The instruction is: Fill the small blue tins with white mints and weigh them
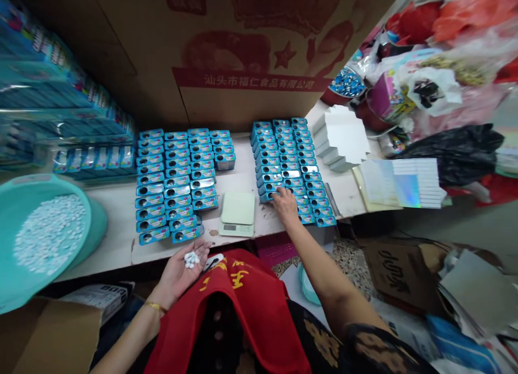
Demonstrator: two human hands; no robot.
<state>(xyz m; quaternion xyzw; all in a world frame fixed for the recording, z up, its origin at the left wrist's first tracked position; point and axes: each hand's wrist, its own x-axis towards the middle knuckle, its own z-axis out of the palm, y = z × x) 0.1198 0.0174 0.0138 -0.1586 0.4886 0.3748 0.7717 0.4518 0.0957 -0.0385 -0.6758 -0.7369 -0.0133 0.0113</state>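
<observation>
My left hand point(182, 269) lies palm up by the table's front edge, fingers cupped around a small heap of white candies point(191, 259). My right hand point(284, 204) reaches forward to the right block of blue tins point(289, 166), its fingertips on a tin at the block's near left corner point(270, 195). A second block of blue tins point(178, 182) stands to the left. Between the blocks sits a small pale green scale point(237, 214). A teal basin point(24, 239) at the left holds many white candies point(50, 233).
A large cardboard box point(243, 50) stands behind the tins. Stacked blue packs point(60, 104) fill the left. White boxes point(342, 136) and holographic card stacks point(408, 182) lie at right, with bags point(445, 82) beyond. Cartons and papers point(404, 266) crowd the floor.
</observation>
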